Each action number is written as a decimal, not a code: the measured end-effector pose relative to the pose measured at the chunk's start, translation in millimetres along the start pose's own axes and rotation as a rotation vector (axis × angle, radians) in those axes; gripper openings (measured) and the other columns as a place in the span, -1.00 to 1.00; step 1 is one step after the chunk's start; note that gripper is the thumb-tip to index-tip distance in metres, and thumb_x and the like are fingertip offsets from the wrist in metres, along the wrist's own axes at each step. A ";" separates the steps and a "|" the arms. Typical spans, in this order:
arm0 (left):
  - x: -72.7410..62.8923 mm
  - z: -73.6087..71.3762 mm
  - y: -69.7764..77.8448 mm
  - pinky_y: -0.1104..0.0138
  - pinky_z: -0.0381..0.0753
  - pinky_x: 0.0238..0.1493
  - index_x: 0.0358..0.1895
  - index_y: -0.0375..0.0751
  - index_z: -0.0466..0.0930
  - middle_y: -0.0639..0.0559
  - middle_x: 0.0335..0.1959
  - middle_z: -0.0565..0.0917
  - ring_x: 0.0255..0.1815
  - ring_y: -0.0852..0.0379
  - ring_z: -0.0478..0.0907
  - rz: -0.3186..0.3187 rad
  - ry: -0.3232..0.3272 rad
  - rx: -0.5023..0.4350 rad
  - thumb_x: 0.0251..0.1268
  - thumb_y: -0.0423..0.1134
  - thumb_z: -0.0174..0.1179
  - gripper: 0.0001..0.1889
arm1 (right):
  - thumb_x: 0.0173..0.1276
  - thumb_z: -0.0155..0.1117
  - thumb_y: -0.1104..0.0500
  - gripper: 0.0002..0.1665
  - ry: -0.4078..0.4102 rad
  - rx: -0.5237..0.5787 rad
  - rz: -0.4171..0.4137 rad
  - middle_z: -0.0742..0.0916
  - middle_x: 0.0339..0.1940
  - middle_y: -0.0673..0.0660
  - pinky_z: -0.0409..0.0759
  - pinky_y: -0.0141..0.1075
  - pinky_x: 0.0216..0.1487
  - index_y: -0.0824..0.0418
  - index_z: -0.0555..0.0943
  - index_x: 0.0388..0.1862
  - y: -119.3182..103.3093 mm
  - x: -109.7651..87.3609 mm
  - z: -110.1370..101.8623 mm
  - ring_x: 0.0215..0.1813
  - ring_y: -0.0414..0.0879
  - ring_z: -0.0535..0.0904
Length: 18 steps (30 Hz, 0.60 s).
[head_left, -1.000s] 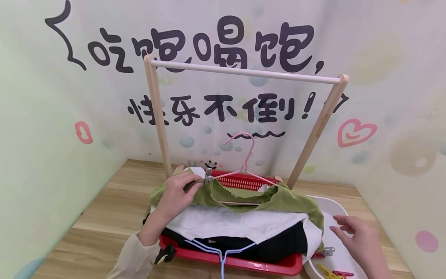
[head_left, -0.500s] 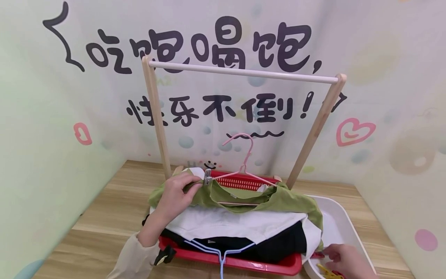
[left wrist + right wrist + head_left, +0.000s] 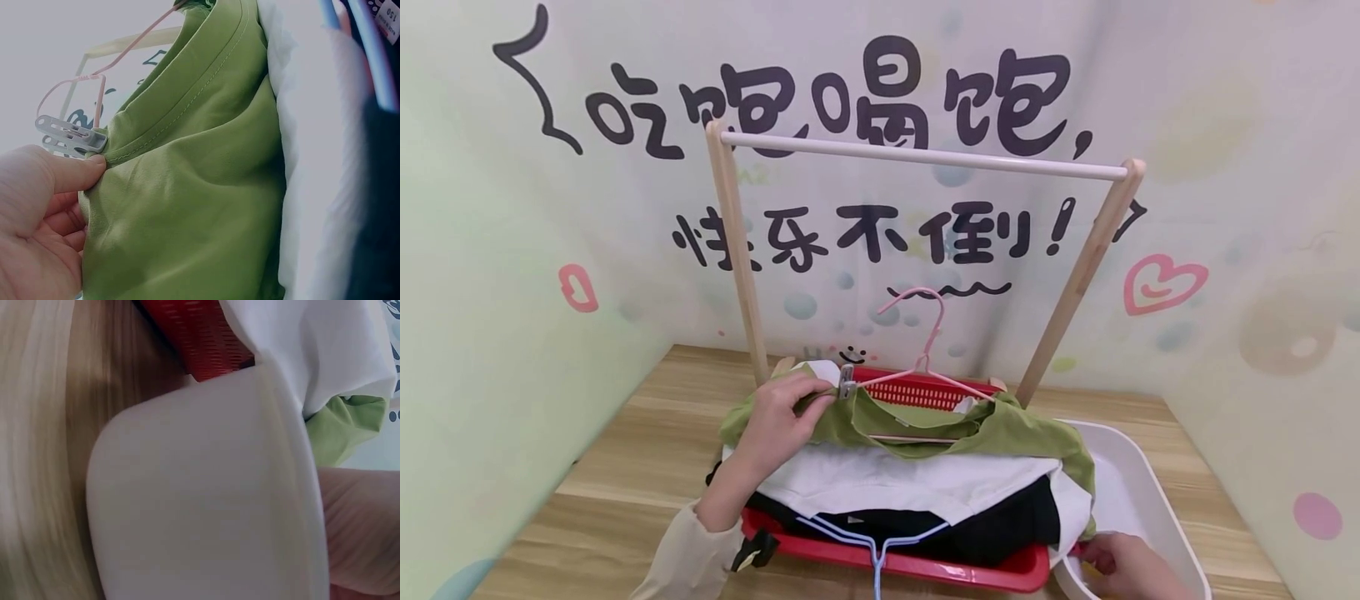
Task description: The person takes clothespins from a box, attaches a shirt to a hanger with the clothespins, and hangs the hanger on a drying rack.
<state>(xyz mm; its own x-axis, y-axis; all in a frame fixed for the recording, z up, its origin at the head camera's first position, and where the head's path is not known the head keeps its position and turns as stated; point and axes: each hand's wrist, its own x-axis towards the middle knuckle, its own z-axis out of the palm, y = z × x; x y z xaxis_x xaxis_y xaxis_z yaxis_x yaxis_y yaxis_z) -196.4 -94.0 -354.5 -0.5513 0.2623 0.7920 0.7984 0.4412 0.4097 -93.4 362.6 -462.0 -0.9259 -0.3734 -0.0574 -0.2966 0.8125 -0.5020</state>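
Note:
My left hand [image 3: 781, 421] pinches the shoulder of a green shirt [image 3: 1037, 432] between thumb and fingers. Right beside the thumb, a grey clothespin [image 3: 70, 136] clips the shirt to a pink hanger [image 3: 936, 321], whose hook stands up. Down in the white tray [image 3: 1180, 533] at the right is my right hand [image 3: 1127, 571], its fingertips by the shirt's hanging sleeve. A bit of a yellow clothespin [image 3: 1092, 577] shows beside those fingers. In the right wrist view the tray's wall [image 3: 187, 487] hides most of that hand, so I cannot tell what it holds.
Under the shirt lie a white garment [image 3: 880, 479] and a black one [image 3: 1000, 533] with a blue hanger [image 3: 877, 557], over a red basket [image 3: 985, 575]. Behind stands a wooden rack [image 3: 1075, 292] with a white rod [image 3: 925, 155]. A patterned wall backs the table [image 3: 617, 467].
My right hand has come down from above the tray's right part into it, then shifted left toward the sleeve. My left hand keeps its pinch on the shirt.

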 end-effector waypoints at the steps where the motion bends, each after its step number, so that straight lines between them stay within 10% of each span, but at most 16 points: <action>1: -0.2 -0.2 0.0 0.47 0.45 -0.51 -0.41 -0.32 0.67 0.00 -0.48 0.65 -0.51 0.23 0.48 0.001 0.002 0.001 -0.11 -0.58 0.37 -0.83 | 0.01 0.36 0.29 -0.91 0.003 0.000 -0.005 0.53 -0.60 -0.23 0.38 -0.39 -0.54 0.20 0.62 -0.46 0.0 0.6 0.9 -0.53 -0.41 0.34; 18: -0.3 -2.7 0.8 0.46 0.45 -0.50 -0.42 -0.32 0.67 0.00 -0.49 0.65 -0.51 0.23 0.50 0.004 0.006 0.013 -0.11 -0.55 0.38 -0.85 | -0.02 0.39 0.24 -0.90 0.086 -0.124 0.039 0.49 -0.69 -0.26 0.30 -0.42 -0.59 0.08 0.62 -0.53 -6.3 3.8 0.8 -0.61 -0.39 0.27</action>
<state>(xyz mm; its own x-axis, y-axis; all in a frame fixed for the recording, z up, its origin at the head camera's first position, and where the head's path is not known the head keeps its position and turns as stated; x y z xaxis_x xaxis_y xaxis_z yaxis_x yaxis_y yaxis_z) -194.9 -96.1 -353.1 -0.5463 0.2589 0.7966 0.7976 0.4513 0.4003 -94.9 355.7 -459.8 -0.9523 -0.3053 0.0023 -0.2819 0.8764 -0.3905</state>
